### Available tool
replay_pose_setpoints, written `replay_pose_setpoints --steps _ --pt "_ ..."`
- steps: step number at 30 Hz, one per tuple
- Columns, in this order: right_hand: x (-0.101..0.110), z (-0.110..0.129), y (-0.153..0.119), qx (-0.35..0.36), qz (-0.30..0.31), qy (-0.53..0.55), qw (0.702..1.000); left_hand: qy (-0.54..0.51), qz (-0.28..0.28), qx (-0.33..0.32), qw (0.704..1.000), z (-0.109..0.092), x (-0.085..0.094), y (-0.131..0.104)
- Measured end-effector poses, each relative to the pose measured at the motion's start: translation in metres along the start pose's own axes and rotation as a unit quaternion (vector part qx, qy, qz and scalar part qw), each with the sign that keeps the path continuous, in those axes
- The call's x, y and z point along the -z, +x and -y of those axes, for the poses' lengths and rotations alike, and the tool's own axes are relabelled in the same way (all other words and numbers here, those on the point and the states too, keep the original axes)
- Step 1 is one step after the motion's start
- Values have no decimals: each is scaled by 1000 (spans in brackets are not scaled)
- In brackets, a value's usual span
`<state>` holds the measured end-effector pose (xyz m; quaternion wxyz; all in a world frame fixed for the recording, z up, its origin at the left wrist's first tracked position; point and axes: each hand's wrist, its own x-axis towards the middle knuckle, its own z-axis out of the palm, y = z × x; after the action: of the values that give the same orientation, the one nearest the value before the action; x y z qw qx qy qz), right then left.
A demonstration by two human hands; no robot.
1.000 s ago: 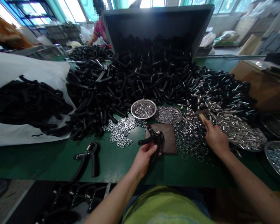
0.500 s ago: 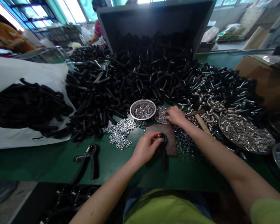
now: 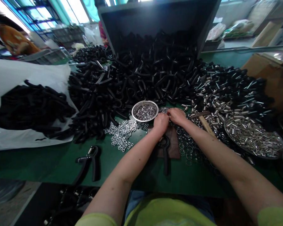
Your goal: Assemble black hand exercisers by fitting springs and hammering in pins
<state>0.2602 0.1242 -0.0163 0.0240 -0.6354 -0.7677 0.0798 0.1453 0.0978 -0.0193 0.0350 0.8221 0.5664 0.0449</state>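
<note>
My left hand (image 3: pixel 161 123) is closed at the near edge of a dish of small metal parts (image 3: pixel 164 109); what its fingers hold is hidden. Close beside it on the right, my right hand (image 3: pixel 176 116) is pinched over the same dish, with its fingertips near the left ones, and any part in them is too small to name. Below my left hand a black curved handle (image 3: pixel 165 157) lies partly on a brown square plate (image 3: pixel 174 146), held by neither hand. A round metal bowl of small parts (image 3: pixel 145 111) stands just left of the hands.
A heap of black handles (image 3: pixel 132 78) spills from a grey bin (image 3: pixel 160 18). Metal nuts (image 3: pixel 122 135) lie left, rings (image 3: pixel 187 150) right, beside a hammer (image 3: pixel 205 124) and a tray of pins (image 3: pixel 254 135). A handgrip (image 3: pixel 91 160) lies front left. Another person (image 3: pixel 19 39) is at back left.
My left hand has let go of the black handle and moved up and right to meet my right hand at the dish. The handle stays on the plate.
</note>
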Motion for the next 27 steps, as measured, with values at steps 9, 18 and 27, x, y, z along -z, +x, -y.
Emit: replay_pose_setpoints --steps 9,18,27 --pt "-4 -4 4 -38 -58 111 991 -17 -25 -7 1000 7 3 0" --pt "11 -3 -46 -30 -99 310 945 -118 -18 27 993 17 4 -1" --pt "-2 25 -94 70 -13 349 935 -304 -47 15 951 27 9 -8"
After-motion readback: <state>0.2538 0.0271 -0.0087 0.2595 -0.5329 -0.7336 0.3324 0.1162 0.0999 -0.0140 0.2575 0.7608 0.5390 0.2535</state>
